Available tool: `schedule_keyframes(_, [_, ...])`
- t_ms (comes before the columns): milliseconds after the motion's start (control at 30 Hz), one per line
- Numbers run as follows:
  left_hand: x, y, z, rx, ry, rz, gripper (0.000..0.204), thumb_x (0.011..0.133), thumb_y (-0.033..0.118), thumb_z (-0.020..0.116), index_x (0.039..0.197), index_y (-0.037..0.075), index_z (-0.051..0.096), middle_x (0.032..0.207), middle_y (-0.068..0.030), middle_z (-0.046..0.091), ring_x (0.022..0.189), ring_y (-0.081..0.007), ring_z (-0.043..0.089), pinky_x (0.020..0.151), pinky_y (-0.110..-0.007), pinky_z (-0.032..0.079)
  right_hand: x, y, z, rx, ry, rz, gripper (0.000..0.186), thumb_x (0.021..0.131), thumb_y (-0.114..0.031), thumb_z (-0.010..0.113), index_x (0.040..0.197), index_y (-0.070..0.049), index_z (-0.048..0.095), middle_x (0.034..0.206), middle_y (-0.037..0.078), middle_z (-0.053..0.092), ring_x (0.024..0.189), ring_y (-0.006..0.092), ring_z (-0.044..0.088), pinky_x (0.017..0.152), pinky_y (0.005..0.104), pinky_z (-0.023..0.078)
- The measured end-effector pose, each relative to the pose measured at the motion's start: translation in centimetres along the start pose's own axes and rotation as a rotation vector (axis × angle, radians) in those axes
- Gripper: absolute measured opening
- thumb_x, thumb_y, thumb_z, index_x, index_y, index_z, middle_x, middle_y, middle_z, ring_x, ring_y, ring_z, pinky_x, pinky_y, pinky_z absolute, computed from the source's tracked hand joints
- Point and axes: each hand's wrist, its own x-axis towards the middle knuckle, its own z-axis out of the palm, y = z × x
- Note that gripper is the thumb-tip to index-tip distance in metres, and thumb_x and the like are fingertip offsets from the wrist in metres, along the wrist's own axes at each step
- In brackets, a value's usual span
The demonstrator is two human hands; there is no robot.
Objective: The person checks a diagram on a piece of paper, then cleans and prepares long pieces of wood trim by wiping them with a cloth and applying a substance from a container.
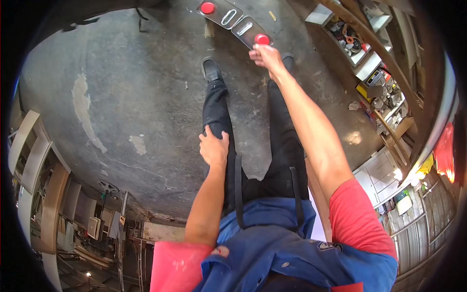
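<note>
While the left hand (214,147) is splayed, neither shirt-patch (330,246) lettering nor right-hand grip (266,56) at the round red cap (262,38) can be discerned.

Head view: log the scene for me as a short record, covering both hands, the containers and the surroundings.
Right hand: reaching forward, slightly blurred; fingers at the near edge of a round red cap, contact unclear
Left hand: resting on the black trouser leg around the knee
Right container: grey-brown, rectangular, with a pale handle; bears that cap
Left container: similar, with its own red cap
Container material: cannot tell
Surface: worn grey concrete floor
Far right: shelving holding assorted tools and parts
</note>
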Motion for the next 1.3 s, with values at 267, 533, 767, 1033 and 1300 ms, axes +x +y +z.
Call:
schedule_keyframes(267, [1.3,0.9,1.8,0.063,0.112,-0.007,0.052,0.089,0.038,0.06,0.13,0.006,0.063,0.111,-0.0192,0.061,0.101,-0.0361,0.065,0.085,-0.047,0.054,14.9,0.1,3.5,0.704,0.228,0.129,0.029,0.095,-0.029,0.062,0.108,-0.003,0.058,0.092,0.01,0.069,0.083,0.0245,0.066,0.07,0.0416,0.054])
schedule_keyframes(533, [2.4,2.0,0.7,0.095,0.11,-0.02,0.05,0.089,0.037,0.06,0.128,0.006,0.063,0.109,-0.0193,0.06,0.101,-0.0364,0.065,0.084,-0.046,0.054,12.6,-5.1,-7.0,0.711,0.339,0.151,0.019,0.092,-0.026,0.062,0.083,-0.011,0.053,0.059,-0.003,0.043,0.052,0.0119,0.043,0.056,0.0398,0.049])
schedule_keyframes(767, [3.5,3.2,0.0,0.125,0.103,0.043,0.051,0.089,0.038,0.06,0.128,0.005,0.062,0.108,-0.0206,0.06,0.099,-0.0372,0.065,0.084,-0.047,0.054,22.0,-9.3,-16.4,0.59,0.356,-0.013,0.017,0.092,-0.021,0.065,0.087,-0.006,0.057,0.07,0.003,0.05,0.063,0.0185,0.052,0.066,0.0425,0.051])
schedule_keyframes(1033, [2.7,2.5,0.2,0.155,0.098,-0.025,0.051,0.09,0.039,0.059,0.127,0.005,0.062,0.109,-0.0208,0.06,0.095,-0.0389,0.066,0.081,-0.048,0.055,19.8,-10.2,-5.5,-0.445,0.993,-0.461,0.04,0.093,-0.038,0.054,0.118,-0.006,0.058,0.104,0.018,0.069,0.099,0.035,0.065,0.087,0.045,0.051])
schedule_keyframes(1300, [3.5,2.8,0.7,0.151,0.128,0.005,0.052,0.087,0.039,0.06,0.127,0.006,0.064,0.106,-0.02,0.06,0.093,-0.0373,0.066,0.079,-0.047,0.055,14.9,-5.3,10.8,0.194,0.229,-0.232,0.025,0.087,-0.017,0.062,0.099,0.003,0.07,0.092,0.017,0.073,0.09,0.0264,0.071,0.077,0.037,0.055])
